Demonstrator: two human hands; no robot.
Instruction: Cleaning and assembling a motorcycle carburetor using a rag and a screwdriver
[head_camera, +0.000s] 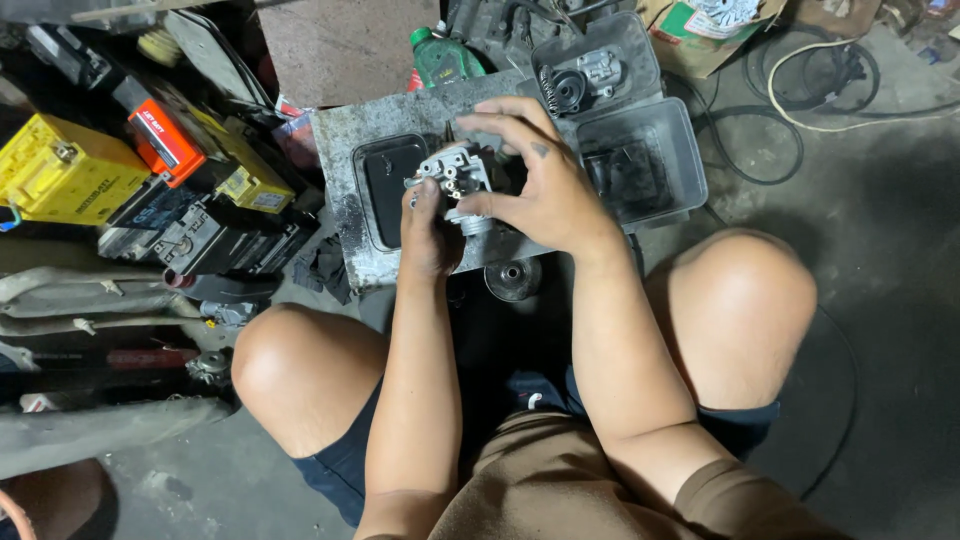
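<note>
- Concrete floor (880, 250), dark and oily, fills the scene; one person squats on it, two bare knees either side of the work.
- One grey slab worktop (335, 150) lies flat on the floor, far of the knees, centre.
- Batteries stacked at the left: one yellow battery (60, 170), one orange-topped battery (165, 140), one smaller yellow battery (250, 180), dark ones near them, count unclear.
- Two black plastic tubs at the far right of the slab: near tub (660, 165) with dark residue, far tub (640, 50) holding a spring and small metal parts.
- One black shallow tray (385, 180) on the left part of the slab.
- One green bottle (445, 60) far of the slab.
- One white cable (800, 110) looped on the floor, far right.
- One round metal part (512, 277) on the floor at the slab's near edge.
- One grey metal carburetor (458, 180), held just above the slab centre, between both hands.
- Right hand (545, 190): fingers curled over the carburetor's top and right side, grasping it.
- Left hand (428, 235): fingers clenched under the carburetor from the near left, thumb pressed on its body.
</note>
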